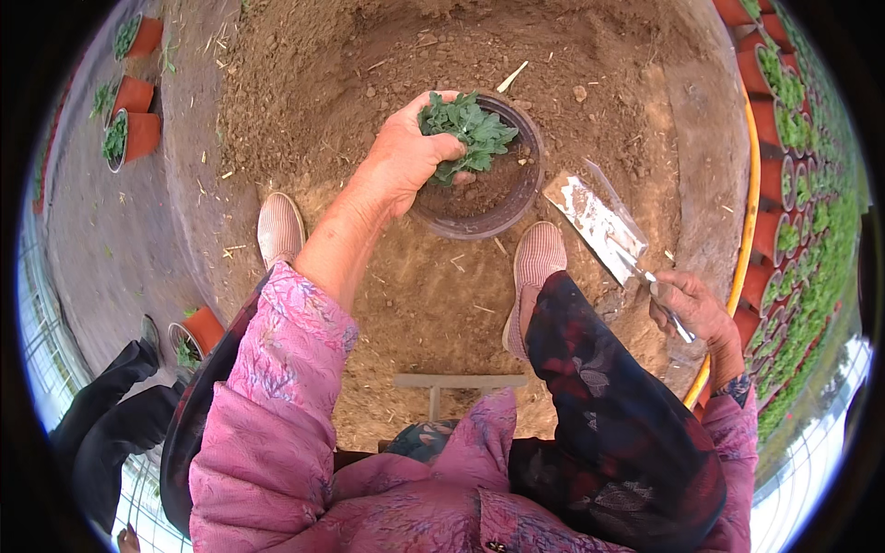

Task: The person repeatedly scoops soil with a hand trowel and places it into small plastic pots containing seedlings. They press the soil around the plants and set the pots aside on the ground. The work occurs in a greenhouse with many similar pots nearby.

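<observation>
My left hand [408, 148] grips a leafy green plant [477, 131] by its foliage, thumb across the near leaves. The plant is over the left part of a round dark plastic pot [532, 181], which has brown soil [505, 183] in it; the leaves and hand hide the plant's base. Off to the right, my right hand [684, 301] is closed around the handle of a metal hand shovel [594, 225]. The shovel's flat, shiny blade is partly coated with soil and points up and left towards the pot, apart from it.
A mound of loose soil [304, 90] rises beyond the pot. Orange pots [140, 135] with plants lie tipped at left, another [204, 330] by a person's dark-trousered legs [114, 415]. A yellow hose [745, 228] runs along rows of potted plants [767, 235] at right. My shoes [280, 225] flank the pot.
</observation>
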Action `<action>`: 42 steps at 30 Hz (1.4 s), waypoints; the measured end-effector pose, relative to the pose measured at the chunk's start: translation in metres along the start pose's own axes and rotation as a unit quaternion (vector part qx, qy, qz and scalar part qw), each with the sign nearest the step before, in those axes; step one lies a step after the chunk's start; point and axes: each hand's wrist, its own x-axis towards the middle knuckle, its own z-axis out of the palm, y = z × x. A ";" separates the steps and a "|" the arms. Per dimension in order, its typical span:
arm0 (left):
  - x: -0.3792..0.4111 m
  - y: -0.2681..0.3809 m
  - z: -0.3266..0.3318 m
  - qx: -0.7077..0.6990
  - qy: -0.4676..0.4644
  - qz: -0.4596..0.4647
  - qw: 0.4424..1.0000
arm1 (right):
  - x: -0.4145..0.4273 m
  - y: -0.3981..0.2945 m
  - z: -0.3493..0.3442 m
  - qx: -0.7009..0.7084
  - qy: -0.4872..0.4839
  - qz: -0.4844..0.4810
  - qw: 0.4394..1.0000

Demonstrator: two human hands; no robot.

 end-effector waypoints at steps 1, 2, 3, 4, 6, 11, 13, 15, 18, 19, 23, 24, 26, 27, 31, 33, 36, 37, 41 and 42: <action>-0.002 -0.004 -0.001 0.006 -0.002 0.004 1.000 | 0.006 0.014 0.007 0.019 0.060 -0.019 0.998; -0.003 -0.007 -0.001 0.028 0.007 0.010 1.000 | 0.013 0.021 0.013 -0.034 0.088 0.011 0.996; -0.003 -0.010 0.001 0.024 0.001 0.014 1.000 | 0.018 0.036 0.017 -0.054 0.105 0.019 0.993; -0.002 -0.013 0.003 0.017 -0.005 0.020 1.000 | 0.026 0.058 0.022 -0.077 0.124 0.028 0.989; -0.004 -0.010 0.005 0.029 -0.014 0.035 0.999 | 0.053 0.086 0.029 -0.104 0.158 0.028 0.982; -0.006 -0.013 0.000 0.100 -0.065 0.059 0.991 | 0.123 0.052 0.045 -0.070 0.246 -0.026 0.966; -0.002 -0.013 0.001 0.134 -0.102 0.070 0.983 | 0.160 0.034 0.038 -0.086 0.273 -0.082 0.955; -0.002 -0.012 0.003 0.144 -0.122 0.064 0.980 | 0.191 0.023 0.035 -0.116 0.301 -0.130 0.937; -0.002 -0.011 0.004 0.196 -0.152 0.103 0.963 | 0.191 0.032 0.040 -0.074 0.299 -0.143 0.941; -0.004 -0.010 0.002 0.204 -0.161 0.102 0.960 | 0.184 0.029 0.044 -0.061 0.296 -0.137 0.943; -0.014 -0.006 -0.007 0.284 -0.174 0.085 0.939 | 0.143 0.014 0.054 0.012 0.289 -0.121 0.950; -0.014 -0.006 -0.004 0.309 -0.168 0.104 0.930 | 0.131 0.011 0.054 0.035 0.293 -0.117 0.948; -0.016 -0.010 -0.006 0.325 -0.164 0.130 0.922 | 0.112 0.001 0.057 -0.032 0.317 -0.168 0.933; -0.018 -0.010 -0.005 0.332 -0.162 0.144 0.918 | 0.102 -0.004 0.058 -0.067 0.328 -0.192 0.923; -0.025 -0.014 -0.003 0.362 -0.150 0.203 0.897 | 0.073 -0.023 0.070 -0.269 0.387 -0.216 0.855; -0.026 -0.013 -0.005 0.369 -0.153 0.212 0.892 | 0.074 -0.025 0.072 -0.206 0.398 -0.176 0.876; -0.022 -0.014 -0.006 0.366 -0.159 0.221 0.890 | 0.082 0.002 0.066 -0.114 0.389 -0.124 0.906; -0.022 -0.015 -0.006 0.357 -0.159 0.220 0.894 | 0.085 0.016 0.067 -0.097 0.359 -0.097 0.923; -0.023 -0.016 -0.004 0.308 -0.141 0.170 0.925 | 0.099 0.036 0.069 -0.055 0.259 0.001 0.964; -0.021 -0.016 -0.004 0.308 -0.147 0.177 0.923 | 0.114 0.036 0.067 -0.064 0.253 -0.009 0.965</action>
